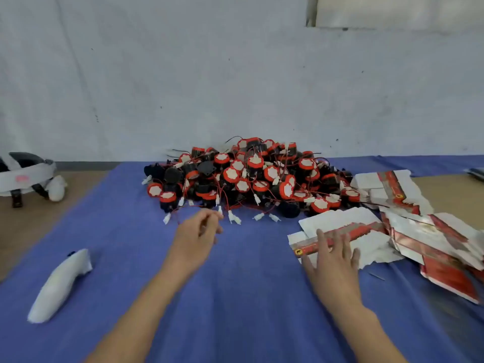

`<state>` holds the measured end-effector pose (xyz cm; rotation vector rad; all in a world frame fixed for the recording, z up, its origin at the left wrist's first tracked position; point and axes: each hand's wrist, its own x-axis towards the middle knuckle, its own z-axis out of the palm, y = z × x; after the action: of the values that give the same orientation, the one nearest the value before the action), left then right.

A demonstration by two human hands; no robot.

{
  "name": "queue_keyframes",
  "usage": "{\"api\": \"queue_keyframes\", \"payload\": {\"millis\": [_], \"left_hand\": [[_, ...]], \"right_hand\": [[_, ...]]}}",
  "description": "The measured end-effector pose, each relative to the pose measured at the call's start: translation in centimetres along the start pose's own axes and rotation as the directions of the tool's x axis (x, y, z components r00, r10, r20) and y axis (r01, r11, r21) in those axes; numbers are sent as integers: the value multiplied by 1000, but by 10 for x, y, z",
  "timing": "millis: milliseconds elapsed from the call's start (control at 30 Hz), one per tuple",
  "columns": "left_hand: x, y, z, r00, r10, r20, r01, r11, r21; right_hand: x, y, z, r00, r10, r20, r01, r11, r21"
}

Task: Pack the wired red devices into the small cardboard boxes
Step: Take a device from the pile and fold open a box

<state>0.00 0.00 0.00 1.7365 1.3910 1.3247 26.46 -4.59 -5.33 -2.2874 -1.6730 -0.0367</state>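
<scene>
A heap of wired red devices (248, 174), red and black with white paper faces and white plugs on thin wires, lies on the blue cloth (235, 297) against the wall. Flattened red-and-white cardboard boxes (419, 231) lie spread at the right. My left hand (199, 231) hovers just in front of the heap near the white plugs, its fingers loosely curled and holding nothing. My right hand (332, 255) lies with fingers spread on the nearest flat box (340, 226).
A white handheld controller (60, 284) lies on the cloth at the left. A white headset (26, 174) sits on the bare wooden tabletop at the far left. The grey wall stands right behind the heap.
</scene>
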Motion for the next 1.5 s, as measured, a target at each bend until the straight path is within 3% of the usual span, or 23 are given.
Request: {"api": "queue_keyframes", "payload": {"millis": [67,133,267,400,567,700,1100,1333,1500], "left_hand": [[0,-15,14,989,-11,150,-14,987,161],[-3,-29,16,979,-65,195,33,987,160],[-3,-44,8,980,-137,144,123,987,102],[-15,-53,-3,980,-170,101,165,985,56],[-19,-58,-11,985,-172,6,172,985,4],[-12,-60,-13,986,-164,0,164,986,-26],[-1,-53,2,990,-136,-25,128,972,-196],[-5,-43,17,990,-123,71,133,979,-153],[-16,-37,27,980,-91,177,98,994,-36]], "right_hand": [[10,9,4,997,76,33,-76,997,9],[14,15,5,991,105,77,-107,994,26],[11,20,7,994,87,65,-86,996,-27],[9,18,-1,993,86,-75,-88,996,-28],[11,6,0,974,194,115,-199,980,32],[15,-3,0,976,212,52,-214,976,43],[25,-17,-8,940,334,65,-340,928,153],[30,-16,-5,944,281,173,-329,840,432],[26,-13,-12,976,217,27,-185,750,635]]}}
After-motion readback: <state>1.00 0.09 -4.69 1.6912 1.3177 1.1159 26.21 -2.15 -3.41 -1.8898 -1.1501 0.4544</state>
